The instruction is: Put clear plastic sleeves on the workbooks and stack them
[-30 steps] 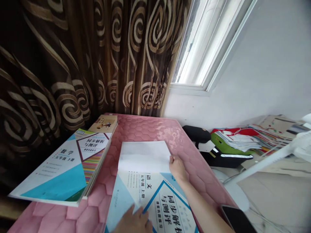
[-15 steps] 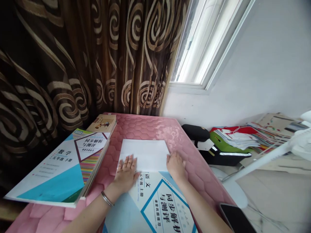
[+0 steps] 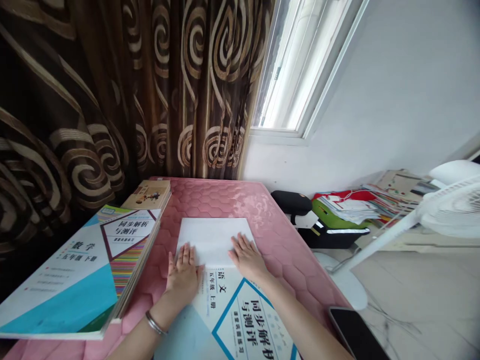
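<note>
A light blue workbook lies on the pink quilted table in front of me. A white sheet of paper is folded over its far end. My left hand lies flat with fingers stretched out on the fold's left side; a bangle is on that wrist. My right hand presses flat on the fold's right side, fingers spread.
A stack of workbooks sits at the table's left, with a smaller brown book behind it. A dark phone lies at the right edge. Behind are a patterned curtain, a window, a white fan and piled papers.
One second ago my right hand held the paper's edge and my left rested low on the cover. Both hands now lie flat on the fold, the right one having slid left.
</note>
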Available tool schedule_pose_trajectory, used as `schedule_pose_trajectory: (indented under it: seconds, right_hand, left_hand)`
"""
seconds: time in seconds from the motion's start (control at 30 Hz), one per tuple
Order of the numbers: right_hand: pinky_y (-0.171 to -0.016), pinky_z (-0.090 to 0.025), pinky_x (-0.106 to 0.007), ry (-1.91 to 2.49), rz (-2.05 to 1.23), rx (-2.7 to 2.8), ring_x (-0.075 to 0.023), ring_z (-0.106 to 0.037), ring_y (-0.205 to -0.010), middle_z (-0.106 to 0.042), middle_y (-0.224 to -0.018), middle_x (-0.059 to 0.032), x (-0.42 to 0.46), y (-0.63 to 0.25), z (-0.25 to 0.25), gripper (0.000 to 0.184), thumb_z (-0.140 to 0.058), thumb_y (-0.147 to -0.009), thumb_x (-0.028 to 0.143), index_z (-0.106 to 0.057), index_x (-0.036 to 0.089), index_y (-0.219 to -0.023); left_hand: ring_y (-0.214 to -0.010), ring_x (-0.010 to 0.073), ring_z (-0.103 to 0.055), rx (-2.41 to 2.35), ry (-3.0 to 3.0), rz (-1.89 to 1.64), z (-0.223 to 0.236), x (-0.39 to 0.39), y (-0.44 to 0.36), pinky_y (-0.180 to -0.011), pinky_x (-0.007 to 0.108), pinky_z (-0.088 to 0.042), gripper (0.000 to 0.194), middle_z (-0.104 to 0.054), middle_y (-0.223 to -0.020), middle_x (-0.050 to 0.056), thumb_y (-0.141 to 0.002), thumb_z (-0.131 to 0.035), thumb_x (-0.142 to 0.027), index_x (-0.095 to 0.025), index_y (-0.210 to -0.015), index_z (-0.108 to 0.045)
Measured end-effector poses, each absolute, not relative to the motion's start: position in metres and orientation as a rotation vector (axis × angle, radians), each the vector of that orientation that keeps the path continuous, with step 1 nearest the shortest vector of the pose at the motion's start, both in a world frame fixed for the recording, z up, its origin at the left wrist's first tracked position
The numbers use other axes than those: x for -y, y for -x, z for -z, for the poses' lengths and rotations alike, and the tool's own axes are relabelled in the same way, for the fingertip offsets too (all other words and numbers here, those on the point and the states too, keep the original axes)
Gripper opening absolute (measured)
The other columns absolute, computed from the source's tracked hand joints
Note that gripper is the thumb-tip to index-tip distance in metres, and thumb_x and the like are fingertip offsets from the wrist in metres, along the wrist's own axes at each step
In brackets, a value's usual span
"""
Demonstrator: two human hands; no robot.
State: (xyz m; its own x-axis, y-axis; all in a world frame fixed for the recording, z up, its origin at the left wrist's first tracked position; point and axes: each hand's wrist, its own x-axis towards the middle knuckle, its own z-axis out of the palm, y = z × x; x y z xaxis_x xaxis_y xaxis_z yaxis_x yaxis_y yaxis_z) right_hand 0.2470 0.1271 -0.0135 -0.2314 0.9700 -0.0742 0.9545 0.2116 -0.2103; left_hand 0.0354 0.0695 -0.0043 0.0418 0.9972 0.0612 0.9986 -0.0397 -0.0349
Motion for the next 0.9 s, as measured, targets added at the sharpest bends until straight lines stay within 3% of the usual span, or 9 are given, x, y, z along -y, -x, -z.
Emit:
schedule_pose_trajectory:
  seconds: [0.13, 0.23, 0.3, 0.47, 0.6, 0.7, 0.77, 0.9]
  right_hand:
    - [-0.115, -0.003, -0.041, 1.96, -0.295, 2.339, -0.0206, -0.003, -0.144, -0.006, -0.157, -0.0068, -0.128, -0.266, 0.015, 0.067, -0.009, -0.094, 0.057, -0.017, 0.019, -0.149]
    - [-0.115, -0.002, -0.041, 1.943, -0.275, 2.334, -0.0202, -0.004, -0.144, -0.008, -0.156, -0.0066, -0.126, -0.264, 0.014, 0.067, -0.01, -0.094, 0.057, -0.019, 0.019, -0.149]
    - [-0.115, -0.002, -0.04, 1.93, -0.28, 2.336, -0.0199, -0.004, -0.144, -0.009, -0.156, -0.0065, -0.125, -0.261, 0.013, 0.067, -0.01, -0.094, 0.057, -0.02, 0.019, -0.149]
    - [-0.115, -0.004, -0.042, 1.954, -0.272, 2.356, -0.0218, -0.006, -0.144, -0.01, -0.156, -0.0073, -0.124, -0.263, 0.009, 0.065, -0.014, -0.095, 0.053, -0.022, 0.018, -0.148]
    - [-0.113, -0.007, -0.051, 2.018, -0.209, 2.386, -0.0319, -0.016, -0.141, -0.024, -0.151, -0.0189, -0.134, -0.251, -0.002, 0.067, -0.022, -0.094, 0.051, -0.037, 0.006, -0.142]
    - [-0.111, -0.015, -0.05, 1.969, -0.226, 2.353, -0.0357, -0.024, -0.138, -0.035, -0.144, -0.0275, -0.156, -0.221, -0.008, 0.071, -0.021, -0.094, 0.051, -0.046, -0.003, -0.133]
    - [-0.112, -0.02, -0.043, 1.764, -0.343, 2.367, -0.029, -0.025, -0.139, -0.034, -0.147, -0.0203, -0.175, -0.197, -0.007, 0.067, -0.019, -0.095, 0.049, -0.04, 0.002, -0.139]
    - [-0.115, -0.008, -0.039, 1.603, -0.409, 2.399, -0.0199, -0.014, -0.143, -0.028, -0.152, -0.0076, -0.205, -0.173, 0.004, 0.064, -0.015, -0.096, 0.051, -0.028, 0.013, -0.146]
  left_hand:
    - [-0.142, 0.0292, -0.014, 2.051, 2.184, 0.143, 0.007, -0.075, -0.046, -0.113, 0.058, 0.001, 0.059, -0.019, -0.152, 0.014, -0.09, -0.029, -0.033, -0.01, -0.144, -0.029]
    - [-0.143, 0.024, -0.012, 1.981, 2.473, 0.136, 0.004, -0.098, -0.067, -0.116, 0.049, -0.006, 0.059, -0.016, -0.154, 0.008, -0.091, -0.025, -0.034, -0.015, -0.147, -0.025]
    - [-0.143, 0.0242, -0.013, 2.037, 2.562, 0.092, 0.002, -0.121, -0.078, -0.116, 0.046, -0.011, 0.06, -0.016, -0.155, 0.009, -0.091, -0.025, -0.037, -0.014, -0.147, -0.024]
    - [-0.144, 0.0226, -0.008, 2.051, 2.579, 0.168, 0.005, -0.174, -0.074, -0.117, 0.044, -0.007, 0.064, -0.01, -0.156, 0.008, -0.091, -0.024, -0.043, -0.013, -0.148, -0.021]
    - [-0.143, 0.0196, -0.013, 2.065, 2.504, 0.263, 0.011, -0.188, -0.061, -0.117, 0.043, -0.007, 0.063, -0.016, -0.155, 0.006, -0.092, -0.021, -0.044, -0.015, -0.147, -0.023]
    - [-0.143, 0.0195, -0.014, 2.039, 2.495, 0.259, 0.016, -0.188, -0.058, -0.117, 0.043, -0.008, 0.063, -0.017, -0.155, 0.005, -0.092, -0.022, -0.043, -0.014, -0.147, -0.023]
    - [-0.143, 0.0203, -0.013, 2.014, 2.513, 0.224, 0.017, -0.188, -0.058, -0.117, 0.043, -0.009, 0.062, -0.017, -0.156, 0.005, -0.091, -0.024, -0.04, -0.015, -0.147, -0.023]
    - [-0.143, 0.0212, -0.014, 2.01, 2.524, 0.189, 0.017, -0.19, -0.06, -0.117, 0.044, -0.01, 0.061, -0.019, -0.155, 0.005, -0.091, -0.025, -0.038, -0.016, -0.147, -0.024]
